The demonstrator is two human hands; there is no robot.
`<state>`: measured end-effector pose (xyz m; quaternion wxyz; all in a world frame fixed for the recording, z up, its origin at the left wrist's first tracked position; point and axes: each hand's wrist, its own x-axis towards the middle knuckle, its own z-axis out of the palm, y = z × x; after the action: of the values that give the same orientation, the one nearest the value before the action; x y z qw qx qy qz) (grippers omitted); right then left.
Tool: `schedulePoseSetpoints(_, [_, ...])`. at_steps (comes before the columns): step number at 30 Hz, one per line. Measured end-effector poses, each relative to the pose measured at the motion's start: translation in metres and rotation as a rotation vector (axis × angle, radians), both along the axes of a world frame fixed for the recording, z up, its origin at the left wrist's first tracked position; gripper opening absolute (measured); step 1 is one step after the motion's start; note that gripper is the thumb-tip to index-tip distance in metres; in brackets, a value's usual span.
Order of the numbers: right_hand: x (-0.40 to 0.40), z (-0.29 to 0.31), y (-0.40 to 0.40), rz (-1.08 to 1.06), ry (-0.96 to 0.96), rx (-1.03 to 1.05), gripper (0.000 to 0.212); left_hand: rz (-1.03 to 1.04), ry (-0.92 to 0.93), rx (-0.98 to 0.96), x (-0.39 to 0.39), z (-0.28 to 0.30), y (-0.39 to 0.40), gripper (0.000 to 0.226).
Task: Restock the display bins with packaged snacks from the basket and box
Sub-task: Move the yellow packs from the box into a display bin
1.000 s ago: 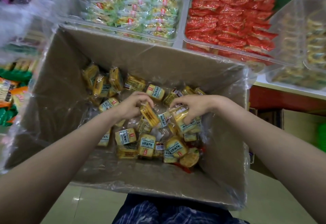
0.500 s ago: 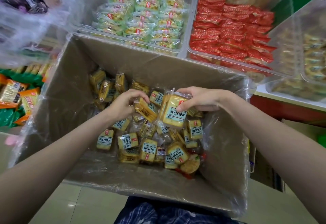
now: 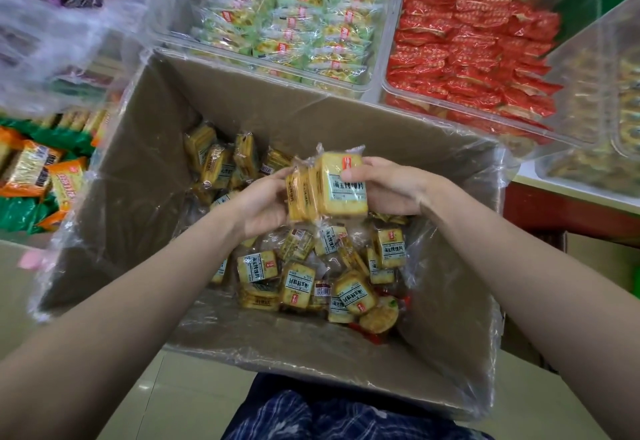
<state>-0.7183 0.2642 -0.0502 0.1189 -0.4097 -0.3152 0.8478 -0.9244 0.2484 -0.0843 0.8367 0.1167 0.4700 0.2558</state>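
Observation:
A cardboard box (image 3: 145,176) lined with clear plastic sits in front of me, its bottom strewn with several yellow snack packets (image 3: 298,284). Above them, both hands hold a small stack of the same yellow packets (image 3: 329,187) upright over the middle of the box. My left hand (image 3: 263,204) grips the stack from the left side and underneath. My right hand (image 3: 384,187) grips it from the right, thumb on the front packet's label.
Behind the box stand clear display bins: one with green-and-yellow packets (image 3: 294,20), one with red packets (image 3: 471,59), one with yellow biscuits (image 3: 595,93) at far right. Orange and green packets (image 3: 38,176) lie at left. A loose plastic bag (image 3: 59,24) hangs top left.
Both hands have risen out of the loose packets, each with packets, and come together. The packets now form one stack held between them above the box.

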Motion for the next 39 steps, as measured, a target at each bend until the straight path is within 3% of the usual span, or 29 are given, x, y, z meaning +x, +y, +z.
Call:
schedulePoseSetpoints(4, [-0.007, -0.005, -0.008, -0.204, 0.102, -0.091, 0.086, 0.037, 0.038, 0.030, 0.010, 0.004, 0.001, 0.039])
schedulePoseSetpoints(8, [-0.008, -0.013, -0.016, -0.218, 0.174, -0.199, 0.080, -0.056, 0.119, 0.085, 0.015, 0.006, 0.000, 0.035])
schedulePoseSetpoints(10, [-0.003, -0.014, -0.016, -0.151, 0.058, -0.199, 0.073, -0.322, 0.373, 0.206, 0.010, -0.006, -0.003, 0.040])
schedulePoseSetpoints(13, [0.007, -0.011, -0.018, -0.046, -0.162, -0.171, 0.046, -0.981, 0.804, 0.354, 0.001, -0.031, -0.014, 0.036])
schedulePoseSetpoints(15, [0.013, -0.014, -0.022, -0.002, -0.151, -0.166, 0.054, -1.365, 0.922, 0.354, 0.005, -0.047, -0.027, 0.047])
schedulePoseSetpoints(16, [0.015, -0.018, -0.024, 0.019, -0.118, -0.167, 0.068, -1.446, 0.927, 0.319, 0.010, -0.052, -0.036, 0.054])
schedulePoseSetpoints(19, [0.016, -0.025, -0.026, 0.094, -0.081, -0.179, 0.094, -1.434, 0.912, 0.303, 0.019, -0.068, -0.052, 0.059])
schedulePoseSetpoints(21, [0.015, -0.022, -0.026, 0.178, -0.106, -0.170, 0.087, -1.365, 0.799, 0.251, 0.018, -0.067, -0.047, 0.058])
schedulePoseSetpoints(24, [0.014, -0.011, -0.024, 0.289, -0.201, -0.103, 0.064, -1.091, 0.503, 0.053, 0.011, -0.036, -0.021, 0.062])
schedulePoseSetpoints(27, [0.016, 0.006, -0.018, 0.302, -0.172, -0.030, 0.066, -0.838, 0.246, -0.083, 0.001, -0.002, 0.007, 0.061])
schedulePoseSetpoints(31, [0.032, 0.047, -0.007, 0.275, 0.002, 0.044, 0.072, -0.790, 0.059, -0.057, 0.001, 0.037, 0.030, 0.065])
schedulePoseSetpoints(32, [0.037, 0.057, -0.005, 0.299, -0.028, 0.096, 0.068, -0.828, 0.079, -0.013, 0.008, 0.049, 0.034, 0.066])
schedulePoseSetpoints(34, [0.047, 0.080, -0.002, 0.374, -0.129, 0.232, 0.061, -0.913, 0.216, 0.111, 0.028, 0.073, 0.042, 0.046])
schedulePoseSetpoints(37, [0.061, 0.116, -0.002, 0.559, -0.387, 0.579, 0.071, -1.074, 0.424, 0.263, 0.063, 0.109, 0.056, 0.019])
schedulePoseSetpoints(39, [0.075, 0.137, -0.002, 0.684, -0.567, 0.842, 0.079, -1.152, 0.525, 0.308, 0.088, 0.131, 0.063, 0.021])
